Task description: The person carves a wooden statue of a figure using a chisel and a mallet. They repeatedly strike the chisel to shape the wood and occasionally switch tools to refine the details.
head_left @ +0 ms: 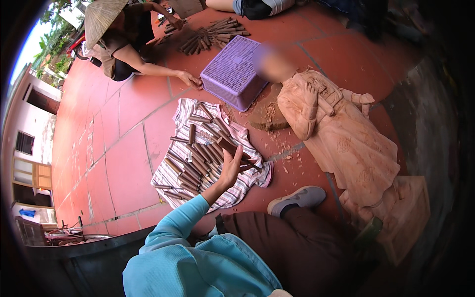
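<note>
Watched remotely through my head camera, the left grip [231, 167] is wrapped around a brown cylindrical rod [227, 145] above a striped garment [237, 194] spread on red floor tiles [121, 136]. More brown rods [199, 157] lie close together on the cloth. Beyond, a co-worker in a conical hat [102, 21] has a hand [189, 79] at an upturned purple basket [231, 64]; a carved wooden statue [349, 136] lies at right. I cannot tell the right grip's state.
</note>
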Demonstrator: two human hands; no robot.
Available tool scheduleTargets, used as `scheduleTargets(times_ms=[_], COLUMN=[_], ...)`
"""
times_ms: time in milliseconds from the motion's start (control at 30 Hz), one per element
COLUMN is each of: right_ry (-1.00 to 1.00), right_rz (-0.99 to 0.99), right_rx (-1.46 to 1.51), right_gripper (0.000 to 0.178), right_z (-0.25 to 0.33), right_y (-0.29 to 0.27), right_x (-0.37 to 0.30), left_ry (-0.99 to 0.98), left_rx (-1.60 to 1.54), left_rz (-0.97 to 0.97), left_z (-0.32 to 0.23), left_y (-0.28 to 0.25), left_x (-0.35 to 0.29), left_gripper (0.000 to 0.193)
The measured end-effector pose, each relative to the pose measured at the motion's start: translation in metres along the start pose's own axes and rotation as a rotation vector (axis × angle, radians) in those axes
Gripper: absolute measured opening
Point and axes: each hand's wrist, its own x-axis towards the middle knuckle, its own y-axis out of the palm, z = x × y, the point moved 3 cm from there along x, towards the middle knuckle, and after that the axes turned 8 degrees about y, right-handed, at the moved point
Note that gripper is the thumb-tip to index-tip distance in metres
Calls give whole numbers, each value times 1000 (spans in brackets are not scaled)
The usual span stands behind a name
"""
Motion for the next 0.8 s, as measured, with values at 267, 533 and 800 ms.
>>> scheduleTargets(times_ms=[267,533,800], right_ry=[-16,-174,-394], right_rz=[64,295,133], right_rx=[-123,-70,-230], right_gripper=[54,52,42], right_z=[29,0,0], right_y=[-11,5,-14], right_x=[16,52,74], left_ry=[376,993,1042], left_rx=[510,797,965], left_rz=[473,1177,1485], left_z=[-42,-6,24], left_y=[156,308,370], left_x=[-26,-98,-109], left_gripper=[35,40,39])
